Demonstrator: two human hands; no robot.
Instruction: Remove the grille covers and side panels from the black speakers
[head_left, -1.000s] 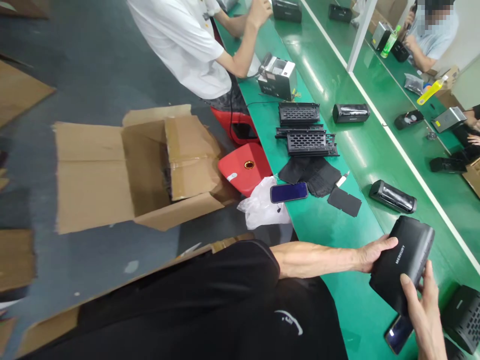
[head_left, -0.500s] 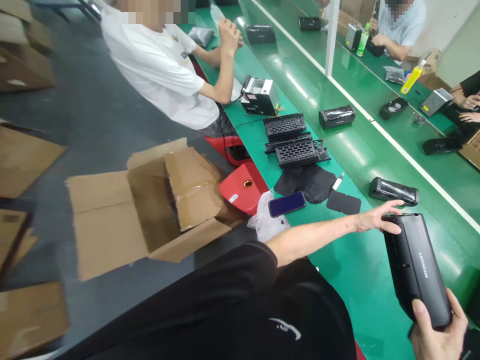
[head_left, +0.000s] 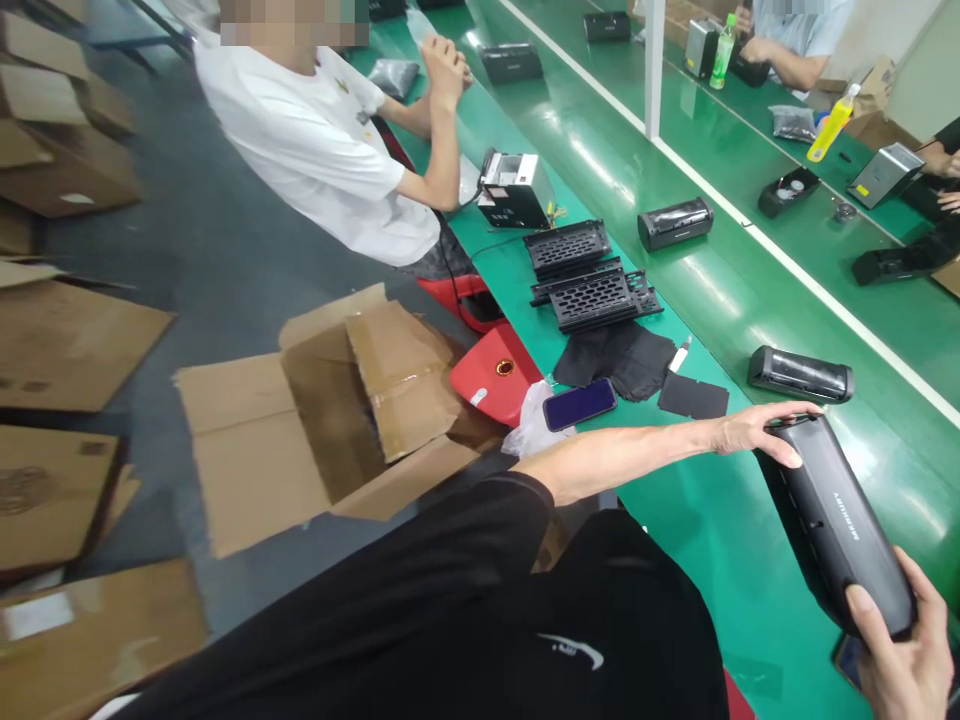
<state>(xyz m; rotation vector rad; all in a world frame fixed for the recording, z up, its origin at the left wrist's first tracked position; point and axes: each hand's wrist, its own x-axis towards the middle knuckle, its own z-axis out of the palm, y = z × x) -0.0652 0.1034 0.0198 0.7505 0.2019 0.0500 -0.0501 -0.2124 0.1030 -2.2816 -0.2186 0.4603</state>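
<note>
I hold a long black speaker-like housing [head_left: 840, 520] with white lettering, lying lengthwise over the green bench [head_left: 690, 520]. My left hand [head_left: 757, 432] grips its far end, fingers over the top edge. At the near end my right hand [head_left: 900, 650] is wrapped round the housing, thumb on its upper face. A dark phone [head_left: 847, 655] shows partly under that end.
Another phone [head_left: 580, 404], black cloth pieces [head_left: 622, 355] and perforated black grilles [head_left: 596, 295] lie further along the bench. Finished black units [head_left: 799, 373] sit on the belt. A person in a white shirt [head_left: 315, 150] works beyond. An open carton [head_left: 337, 410] and red stool [head_left: 495, 372] stand on my left.
The housing has swung from upright and tilted to lying lengthwise and lower toward the bench. My right hand slid to its near end, while my left stayed on the far end.
</note>
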